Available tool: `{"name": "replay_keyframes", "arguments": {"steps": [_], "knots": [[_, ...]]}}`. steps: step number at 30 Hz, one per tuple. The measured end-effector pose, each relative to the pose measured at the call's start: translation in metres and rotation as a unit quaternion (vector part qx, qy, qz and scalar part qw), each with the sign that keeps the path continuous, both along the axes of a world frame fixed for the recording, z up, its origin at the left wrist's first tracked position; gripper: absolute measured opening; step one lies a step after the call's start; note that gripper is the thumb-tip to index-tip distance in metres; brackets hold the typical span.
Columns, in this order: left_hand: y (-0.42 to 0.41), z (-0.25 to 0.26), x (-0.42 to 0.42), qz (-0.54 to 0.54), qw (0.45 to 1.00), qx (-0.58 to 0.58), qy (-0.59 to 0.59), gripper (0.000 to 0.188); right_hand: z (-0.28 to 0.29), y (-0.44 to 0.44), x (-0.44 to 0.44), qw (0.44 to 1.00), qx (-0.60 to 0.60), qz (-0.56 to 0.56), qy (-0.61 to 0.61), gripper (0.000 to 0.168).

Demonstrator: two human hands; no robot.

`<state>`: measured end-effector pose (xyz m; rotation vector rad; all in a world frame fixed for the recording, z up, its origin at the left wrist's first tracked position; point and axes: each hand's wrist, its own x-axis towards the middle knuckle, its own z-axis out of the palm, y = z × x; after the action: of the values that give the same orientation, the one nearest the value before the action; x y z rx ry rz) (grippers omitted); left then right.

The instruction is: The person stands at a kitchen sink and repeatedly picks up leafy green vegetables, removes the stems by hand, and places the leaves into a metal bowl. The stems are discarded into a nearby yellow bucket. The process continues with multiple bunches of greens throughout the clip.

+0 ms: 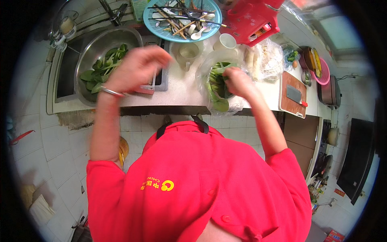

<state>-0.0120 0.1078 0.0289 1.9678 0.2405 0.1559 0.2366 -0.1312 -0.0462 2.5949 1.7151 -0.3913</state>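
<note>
A clear plastic bag [202, 71] of leafy greens [216, 79] lies at the counter's front edge. At its opening, my right hand [239, 81] has its fingers curled on the greens; what exactly it grips is partly hidden. My left hand [136, 68], blurred and wearing a metal bangle at the wrist, is over the counter just right of a large steel basin [133, 34]. More loose greens [104, 65] lie in that basin. Whether the left hand holds anything is unclear.
A blue plastic basket [151, 28] of chopsticks and spoons stands at the back. Near it are a glass mug [189, 52], a white cup [226, 41] and a red plastic pitcher [257, 21]. A cleaver [293, 93] lies on a cutting board [285, 104] at right.
</note>
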Motion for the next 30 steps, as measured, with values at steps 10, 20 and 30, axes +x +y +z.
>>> {"name": "replay_keyframes", "arguments": {"steps": [10,20,30], "knots": [[-0.132,-0.081,0.067,-0.058,0.982,-0.126,0.126,0.057,-0.005,0.028,0.025,0.996,-0.078,0.047,-0.007,0.022],[-0.142,-0.089,0.097,0.177,0.946,-0.270,0.037,0.056,0.052,-0.011,0.041,0.869,-0.013,-0.068,0.489,0.031],[-0.130,-0.074,0.108,0.155,0.884,-0.440,-0.028,0.021,0.049,-0.030,0.029,0.778,0.154,-0.142,0.593,0.031]]}}
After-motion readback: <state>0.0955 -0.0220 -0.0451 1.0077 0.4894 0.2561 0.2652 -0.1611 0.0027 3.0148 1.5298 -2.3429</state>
